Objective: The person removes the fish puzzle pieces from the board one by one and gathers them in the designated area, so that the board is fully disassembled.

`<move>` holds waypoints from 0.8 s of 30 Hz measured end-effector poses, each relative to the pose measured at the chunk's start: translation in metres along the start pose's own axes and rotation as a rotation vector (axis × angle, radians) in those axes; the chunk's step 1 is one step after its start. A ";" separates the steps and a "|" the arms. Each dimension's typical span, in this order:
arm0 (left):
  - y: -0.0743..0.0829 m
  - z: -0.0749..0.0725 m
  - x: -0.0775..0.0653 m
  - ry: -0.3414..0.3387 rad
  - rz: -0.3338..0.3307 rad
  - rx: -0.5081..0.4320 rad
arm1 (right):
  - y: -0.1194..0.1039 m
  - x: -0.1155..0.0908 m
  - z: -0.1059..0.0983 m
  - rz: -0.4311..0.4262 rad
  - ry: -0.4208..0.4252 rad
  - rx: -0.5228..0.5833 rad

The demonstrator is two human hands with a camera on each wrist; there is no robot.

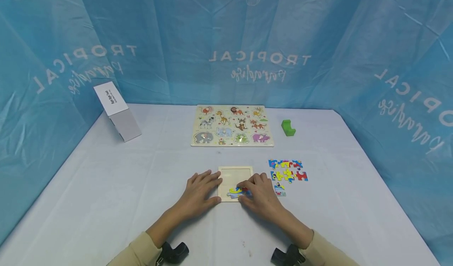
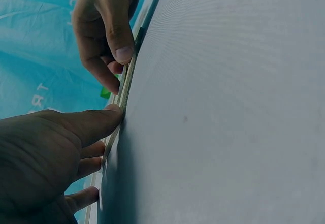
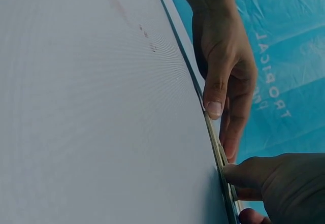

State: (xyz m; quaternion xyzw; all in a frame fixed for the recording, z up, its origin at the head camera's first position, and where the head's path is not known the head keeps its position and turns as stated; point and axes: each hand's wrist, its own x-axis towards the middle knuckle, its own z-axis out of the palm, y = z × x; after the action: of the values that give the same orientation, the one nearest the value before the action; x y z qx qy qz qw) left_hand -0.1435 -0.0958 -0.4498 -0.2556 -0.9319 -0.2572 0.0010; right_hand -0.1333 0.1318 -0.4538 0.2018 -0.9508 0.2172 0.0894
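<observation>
A shallow square wooden puzzle tray (image 1: 235, 174) lies flat between the two hands. In its lower part sit colourful jigsaw pieces (image 1: 233, 193), partly covered by the right hand. My left hand (image 1: 199, 193) rests at the tray's left side, fingers spread, fingertips at the rim and thumb by the near corner. Over the tray's lower right, my right hand (image 1: 262, 197) bends its index finger and thumb about a jigsaw piece (image 1: 245, 189) with red on it. The left wrist view shows the right thumb (image 2: 123, 55) low at the tray's edge.
Several loose jigsaw pieces (image 1: 286, 175) lie right of the tray. Behind it is an animal peg-puzzle board (image 1: 231, 126), with a green curved block (image 1: 288, 128) to its right. A white box (image 1: 122, 114) stands at the back left. Blue printed cloth (image 1: 226, 41) surrounds the table.
</observation>
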 end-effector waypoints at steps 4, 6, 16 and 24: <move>0.000 0.000 0.000 -0.001 -0.002 -0.002 | 0.000 0.000 0.000 0.001 0.006 0.005; 0.000 0.000 0.000 -0.001 0.000 -0.003 | 0.000 0.000 0.000 0.004 0.008 0.011; -0.001 0.000 -0.001 -0.007 0.007 -0.014 | 0.001 -0.001 -0.001 0.008 0.030 0.056; -0.001 0.000 0.000 -0.006 0.007 -0.009 | 0.010 -0.003 -0.016 0.019 0.056 0.086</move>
State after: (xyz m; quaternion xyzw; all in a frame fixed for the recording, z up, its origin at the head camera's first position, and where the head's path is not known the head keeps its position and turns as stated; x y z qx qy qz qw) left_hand -0.1439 -0.0971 -0.4504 -0.2598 -0.9298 -0.2608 -0.0019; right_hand -0.1341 0.1483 -0.4443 0.1905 -0.9396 0.2643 0.1052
